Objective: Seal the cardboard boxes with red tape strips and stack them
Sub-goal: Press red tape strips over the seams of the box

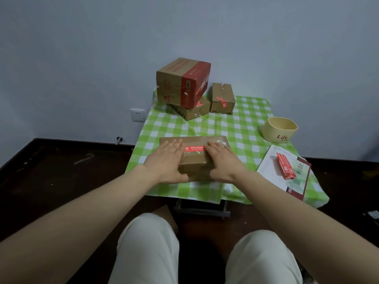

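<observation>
A flat brown cardboard box (194, 160) lies near the front of the small table, with a red tape strip (194, 148) across its top. My left hand (167, 160) rests flat on the box's left part, fingers spread, thumb on the front face. My right hand (223, 161) lies flat on the right part, fingertips at the tape's right end. At the back a large box with a red band (182, 83) sits on a flatter box (190, 111). A small upright box with a red sticker (222, 98) stands beside them. Loose red tape strips (285, 166) lie on a booklet.
The table wears a green-and-white checked cloth (242, 128). A cream tub marked "Life" (280, 130) stands at the right. The booklet (287, 171) lies at the front right corner. The dark floor surrounds the table; my knees are below.
</observation>
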A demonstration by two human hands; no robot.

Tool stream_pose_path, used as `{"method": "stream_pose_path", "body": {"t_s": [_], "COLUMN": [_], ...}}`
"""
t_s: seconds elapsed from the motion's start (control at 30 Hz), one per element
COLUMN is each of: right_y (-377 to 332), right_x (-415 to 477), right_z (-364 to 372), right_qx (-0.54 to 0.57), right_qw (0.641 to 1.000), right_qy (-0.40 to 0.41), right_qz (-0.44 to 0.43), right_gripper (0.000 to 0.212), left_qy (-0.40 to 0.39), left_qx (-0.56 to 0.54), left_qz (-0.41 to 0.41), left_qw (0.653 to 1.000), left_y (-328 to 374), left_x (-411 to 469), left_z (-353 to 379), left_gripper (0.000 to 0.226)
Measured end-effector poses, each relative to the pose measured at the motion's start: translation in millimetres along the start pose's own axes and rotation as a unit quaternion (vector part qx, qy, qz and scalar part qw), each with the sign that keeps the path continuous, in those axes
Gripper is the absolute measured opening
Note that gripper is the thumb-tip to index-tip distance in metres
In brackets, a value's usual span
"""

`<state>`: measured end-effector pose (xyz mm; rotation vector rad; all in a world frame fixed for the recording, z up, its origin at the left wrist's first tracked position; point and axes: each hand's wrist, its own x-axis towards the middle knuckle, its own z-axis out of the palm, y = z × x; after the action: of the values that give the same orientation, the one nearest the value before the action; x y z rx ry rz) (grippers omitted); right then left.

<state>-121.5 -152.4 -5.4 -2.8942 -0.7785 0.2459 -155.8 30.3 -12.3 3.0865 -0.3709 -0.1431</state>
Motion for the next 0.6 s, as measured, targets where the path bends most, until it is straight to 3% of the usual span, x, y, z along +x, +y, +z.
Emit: {"method": "stream_pose_path", "body": {"t_s": [0.17,0.3,0.47,0.6], "right_y": [-19,5,8,-18], "right_x": [3,1,-3,7], "right_z": [10,4,-2,7], "right_qx": [-0.016,-0.041,-0.033,-0.022], "right_qw": [0.999,0.999,0.999,0.999], "right_qy": [-0.026,-0.012,0.0,-0.006], "right_qz": [-0.033,-0.018,0.01,-0.034], "right_gripper": [0.089,0.086,0.087,0.09], "left_qy": [-0.01,0.004,0.024,0.037], "left_qx": [-0.01,0.002,0.002,-0.002], "left_qz": [0.006,0.013,-0.012,0.003], "left_qw": [1.0,1.0,1.0,0.999], "left_y": [17,-2,0,23], "left_x": [5,-1,-6,4], "left_z": [3,2,4,5], "left_gripper": [0.095,0.089,0.098,0.1]}}
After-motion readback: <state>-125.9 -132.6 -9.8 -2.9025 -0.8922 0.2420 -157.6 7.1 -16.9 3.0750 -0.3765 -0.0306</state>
